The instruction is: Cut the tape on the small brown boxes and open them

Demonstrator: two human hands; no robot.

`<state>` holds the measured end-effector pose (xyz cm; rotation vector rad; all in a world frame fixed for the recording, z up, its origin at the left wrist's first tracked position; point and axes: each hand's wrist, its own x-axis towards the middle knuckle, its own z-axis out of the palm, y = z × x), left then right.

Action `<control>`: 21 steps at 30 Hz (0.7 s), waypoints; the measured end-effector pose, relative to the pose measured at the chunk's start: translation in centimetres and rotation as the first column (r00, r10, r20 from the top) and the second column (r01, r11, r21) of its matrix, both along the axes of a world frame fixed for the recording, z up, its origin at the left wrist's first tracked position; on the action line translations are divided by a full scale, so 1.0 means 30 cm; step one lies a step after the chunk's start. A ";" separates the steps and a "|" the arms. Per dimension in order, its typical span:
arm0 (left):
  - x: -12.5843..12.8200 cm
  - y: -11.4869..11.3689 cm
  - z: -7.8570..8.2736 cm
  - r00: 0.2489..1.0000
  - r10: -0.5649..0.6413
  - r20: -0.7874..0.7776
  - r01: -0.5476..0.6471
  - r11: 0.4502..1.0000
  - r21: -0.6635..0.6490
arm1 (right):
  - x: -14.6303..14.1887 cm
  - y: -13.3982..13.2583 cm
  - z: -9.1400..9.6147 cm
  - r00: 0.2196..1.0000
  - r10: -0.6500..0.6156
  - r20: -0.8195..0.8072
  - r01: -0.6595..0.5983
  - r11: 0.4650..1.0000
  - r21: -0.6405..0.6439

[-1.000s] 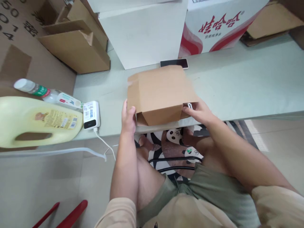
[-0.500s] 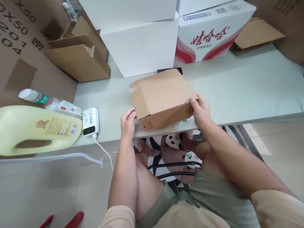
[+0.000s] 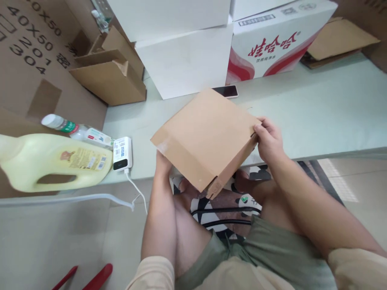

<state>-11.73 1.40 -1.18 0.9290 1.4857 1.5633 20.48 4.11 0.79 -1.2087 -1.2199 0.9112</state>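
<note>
A flat brown cardboard box is held tilted above the table's front edge, one corner pointing toward my lap. My right hand is closed on its right corner, thumb on top and fingers beneath. At the left side, my left hand is partly under the box; its fingers are hidden behind the cardboard. A narrow flap sticks out at the box's near corner. Behind the box lies a phone with a dark screen, partly covered by it.
White cartons and a red-and-white carton stand at the back. To the left are an open cardboard box, a clear bottle, a yellow jug and a white power bank with a cable. Folded cardboard lies back right.
The box has turned, its near left corner swinging toward me and its top coming more into view. My left hand has slid partly beneath it; my right hand keeps its hold.
</note>
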 end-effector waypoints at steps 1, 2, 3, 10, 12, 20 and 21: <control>0.008 0.001 0.012 0.997 0.035 0.075 -0.035 0.999 0.007 | 0.002 0.006 -0.002 0.998 -0.029 0.058 0.030 0.999 -0.017; 0.015 0.002 0.025 0.985 0.057 0.161 -0.059 0.998 0.006 | 0.004 0.012 -0.005 0.991 -0.054 0.125 0.058 0.998 -0.024; 0.021 0.004 0.037 0.964 0.066 0.257 -0.068 0.998 0.001 | 0.008 0.019 -0.009 0.979 -0.080 0.189 0.085 0.996 -0.021; 0.009 0.022 0.089 0.842 0.045 0.538 -0.048 0.999 -0.008 | 0.009 0.036 -0.010 0.997 -0.075 0.004 0.074 0.977 -0.202; 0.011 0.024 0.092 0.829 0.048 0.558 -0.043 0.999 -0.021 | -0.008 0.026 0.000 0.984 0.092 -0.151 -0.135 0.941 -0.311; 0.032 -0.003 0.115 0.819 -0.018 0.574 -0.092 0.983 0.161 | -0.066 0.003 0.011 0.915 0.110 -0.388 -0.265 0.889 -0.373; 0.032 -0.008 0.117 0.816 -0.055 0.575 -0.061 0.981 0.181 | -0.066 0.005 0.010 0.917 0.099 -0.386 -0.252 0.895 -0.368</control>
